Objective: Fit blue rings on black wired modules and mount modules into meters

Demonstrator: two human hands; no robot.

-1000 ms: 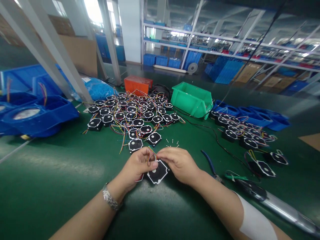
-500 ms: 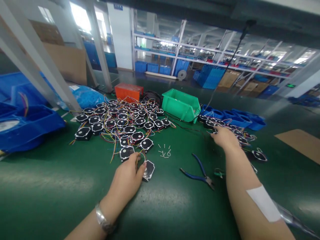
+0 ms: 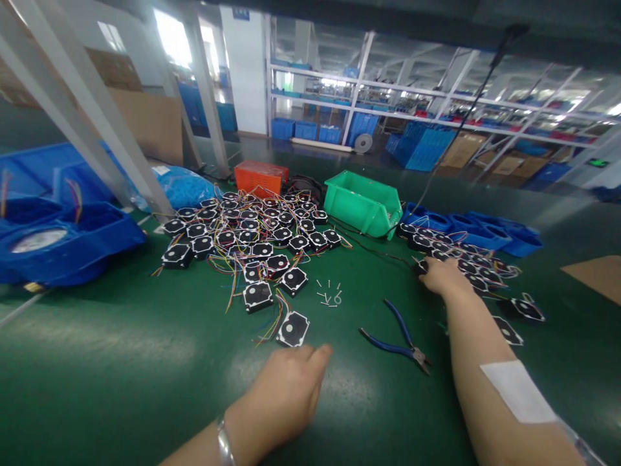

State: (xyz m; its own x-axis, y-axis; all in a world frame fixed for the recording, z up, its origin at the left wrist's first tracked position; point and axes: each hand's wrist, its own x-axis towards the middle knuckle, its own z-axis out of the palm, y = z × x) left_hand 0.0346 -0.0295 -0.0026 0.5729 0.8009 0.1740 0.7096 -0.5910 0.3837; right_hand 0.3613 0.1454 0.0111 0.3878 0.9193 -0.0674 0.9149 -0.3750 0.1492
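My left hand (image 3: 291, 382) is over the near part of the green bench, with its fingers curled in and nothing visible in them; its palm side is hidden. Just beyond it lies a flat black motor (image 3: 294, 329) with a white-edged top and coloured wires, apart from the fingers. My right hand (image 3: 445, 277) reaches to the motor group on the right, its fingers closed on the edge of a black motor (image 3: 421, 266), which it partly covers. Blue-handled cutting pliers (image 3: 400, 340) lie with handles spread between my arms. Several small screws (image 3: 328, 294) are scattered beyond them.
Many wired motors (image 3: 258, 295) crowd the left and middle of the bench. A green bin (image 3: 363, 204) and an orange box (image 3: 261, 178) stand behind. Blue housings (image 3: 77, 239) are at the left, with more (image 3: 509, 233) at the right. A dark cable runs near the bin.
My left hand has let go of the near motor and moved right and closer to me. My right hand has stayed at the right-hand motors. The view has shifted slightly left.
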